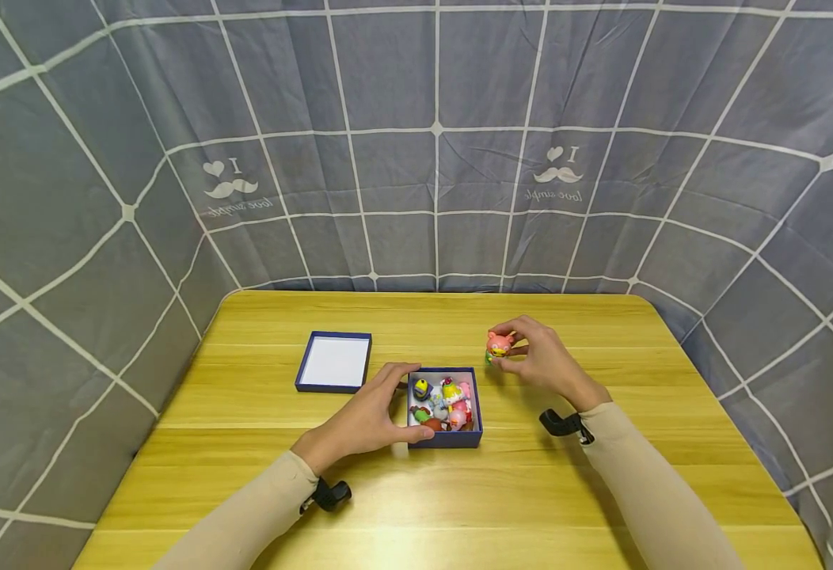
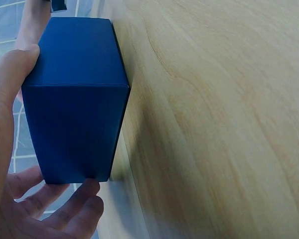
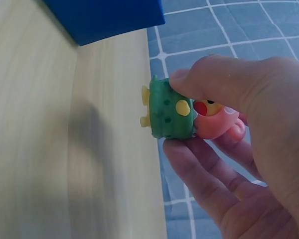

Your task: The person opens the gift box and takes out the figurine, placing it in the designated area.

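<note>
A small dark blue box (image 1: 445, 441) with a pale inside stands on the table, holding several little toy figures (image 1: 452, 393). My left hand (image 1: 367, 416) grips it from the left, thumb at the near rim and fingers at the far side. In the left wrist view the outside of the box (image 2: 74, 129) fills the space between thumb and fingers. Right of the box, my right hand (image 1: 541, 356) pinches a toy figurine (image 1: 499, 345) with a pink head. The right wrist view shows its green body and yellow feet held just off the tabletop.
The box lid (image 1: 334, 362), blue-edged and white inside, lies upturned to the left behind my left hand. A wooden table (image 1: 573, 491) carries everything. Grey checked curtain (image 1: 402, 174) hangs behind the table and on both sides.
</note>
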Tool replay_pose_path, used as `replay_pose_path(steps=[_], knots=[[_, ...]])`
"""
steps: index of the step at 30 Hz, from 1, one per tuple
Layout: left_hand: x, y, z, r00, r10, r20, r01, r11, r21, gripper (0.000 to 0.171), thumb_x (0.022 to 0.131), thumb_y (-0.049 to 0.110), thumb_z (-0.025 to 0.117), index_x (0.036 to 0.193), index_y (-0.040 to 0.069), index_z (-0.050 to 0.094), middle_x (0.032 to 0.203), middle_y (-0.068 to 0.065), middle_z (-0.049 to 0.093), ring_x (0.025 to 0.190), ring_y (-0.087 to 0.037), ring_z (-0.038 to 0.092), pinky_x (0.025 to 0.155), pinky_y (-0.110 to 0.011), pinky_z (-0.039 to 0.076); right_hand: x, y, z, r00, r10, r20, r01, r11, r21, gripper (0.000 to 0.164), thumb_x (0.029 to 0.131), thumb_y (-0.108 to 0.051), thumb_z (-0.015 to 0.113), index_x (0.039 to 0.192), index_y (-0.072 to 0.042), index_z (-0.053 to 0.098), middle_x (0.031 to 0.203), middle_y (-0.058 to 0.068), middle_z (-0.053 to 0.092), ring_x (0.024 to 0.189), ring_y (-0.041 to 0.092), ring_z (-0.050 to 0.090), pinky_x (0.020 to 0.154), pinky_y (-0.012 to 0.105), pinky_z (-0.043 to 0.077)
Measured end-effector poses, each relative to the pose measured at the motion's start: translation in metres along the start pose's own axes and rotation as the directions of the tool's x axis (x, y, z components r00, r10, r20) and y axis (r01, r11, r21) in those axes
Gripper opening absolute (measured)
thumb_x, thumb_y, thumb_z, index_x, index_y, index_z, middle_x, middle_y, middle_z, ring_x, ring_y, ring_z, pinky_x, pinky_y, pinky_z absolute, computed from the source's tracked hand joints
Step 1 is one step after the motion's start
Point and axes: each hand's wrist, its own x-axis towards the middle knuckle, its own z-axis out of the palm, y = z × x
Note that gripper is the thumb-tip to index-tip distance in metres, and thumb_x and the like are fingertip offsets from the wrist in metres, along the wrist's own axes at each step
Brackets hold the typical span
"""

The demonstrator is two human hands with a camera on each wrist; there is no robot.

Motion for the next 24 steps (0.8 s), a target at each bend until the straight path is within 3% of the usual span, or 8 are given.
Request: replay_pose_path(steps=[24], knots=[[0.0, -0.002, -0.001, 1.0, 0.017, -0.009, -0.017, 1.0, 0.019, 0.115, 0.092, 0.068, 0.095, 0.181, 0.019, 0.04, 0.18, -0.008, 0.048, 0.161, -0.031, 0.058, 0.135, -0.059, 0.048, 0.006, 0.016, 0.016, 0.999, -0.009, 0.052, 0.01, 1.0, -0.024, 0.043, 0.092, 0.001, 0.098, 0.13, -0.002, 0.078, 0.125, 0.017, 0.075, 0.113, 0.033, 0.078, 0.097, 0.045, 0.072]])
